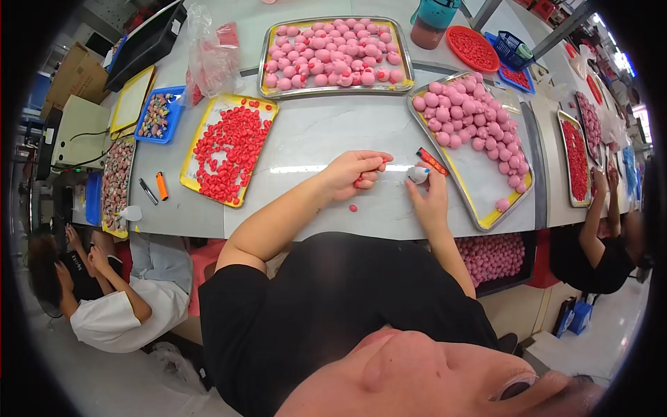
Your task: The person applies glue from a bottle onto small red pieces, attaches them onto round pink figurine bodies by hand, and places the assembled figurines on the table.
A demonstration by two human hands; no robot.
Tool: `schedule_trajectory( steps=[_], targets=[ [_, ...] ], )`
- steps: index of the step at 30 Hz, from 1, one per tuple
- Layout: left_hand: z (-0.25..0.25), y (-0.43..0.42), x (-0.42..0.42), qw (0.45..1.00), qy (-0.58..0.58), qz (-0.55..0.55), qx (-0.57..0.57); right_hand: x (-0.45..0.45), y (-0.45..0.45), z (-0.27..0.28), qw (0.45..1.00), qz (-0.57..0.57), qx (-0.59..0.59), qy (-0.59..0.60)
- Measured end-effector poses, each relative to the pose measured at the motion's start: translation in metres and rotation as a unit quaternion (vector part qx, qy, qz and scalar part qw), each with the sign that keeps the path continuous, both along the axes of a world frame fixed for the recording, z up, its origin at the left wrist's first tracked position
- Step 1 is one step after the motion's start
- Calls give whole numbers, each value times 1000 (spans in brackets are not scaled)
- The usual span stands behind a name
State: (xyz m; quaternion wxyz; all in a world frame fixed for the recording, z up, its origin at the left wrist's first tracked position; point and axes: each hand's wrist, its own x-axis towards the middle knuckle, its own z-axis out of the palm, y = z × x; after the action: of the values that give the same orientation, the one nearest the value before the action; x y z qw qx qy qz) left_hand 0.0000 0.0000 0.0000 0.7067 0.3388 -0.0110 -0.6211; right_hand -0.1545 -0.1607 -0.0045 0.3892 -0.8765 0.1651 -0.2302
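Observation:
Over the middle of the table my left hand is closed, with a small red piece pinched at the fingertips and more red under the curled fingers. To its right, my right hand grips a small white bottle with a blue tip, pointing up and left. One loose red piece lies on the table below my left hand. A red tube lies just beyond my right hand, against the edge of a tray of pink balls.
A yellow-lined tray of red pieces is at left, a tray of pink balls at the back. A cup and a red dish stand behind. Markers lie left. Other people sit at both sides.

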Motion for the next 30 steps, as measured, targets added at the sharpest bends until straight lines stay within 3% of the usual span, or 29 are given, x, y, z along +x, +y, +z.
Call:
schedule_trajectory(
  steps=[6,8,15,18,20,26,30],
  targets=[
    [6,6,-12,999,-46,8,13,-4,8,-6,997,3,76,33],
    [9,3,-15,998,-49,20,34,-6,11,2,982,13,188,-20],
    [4,-2,-13,999,-29,46,-7,-6,5,-8,991,24,128,-42],
    [6,-1,-11,999,-11,38,-16,-8,5,-6,982,22,185,-22],
    [7,-2,-14,997,-62,48,2,-9,1,-15,969,36,228,-90],
    [6,-5,-21,981,-181,50,49,-13,-2,-14,950,58,297,-77],
    [11,-5,-21,987,-143,46,59,-12,0,-21,946,55,308,-82]
  ],
)
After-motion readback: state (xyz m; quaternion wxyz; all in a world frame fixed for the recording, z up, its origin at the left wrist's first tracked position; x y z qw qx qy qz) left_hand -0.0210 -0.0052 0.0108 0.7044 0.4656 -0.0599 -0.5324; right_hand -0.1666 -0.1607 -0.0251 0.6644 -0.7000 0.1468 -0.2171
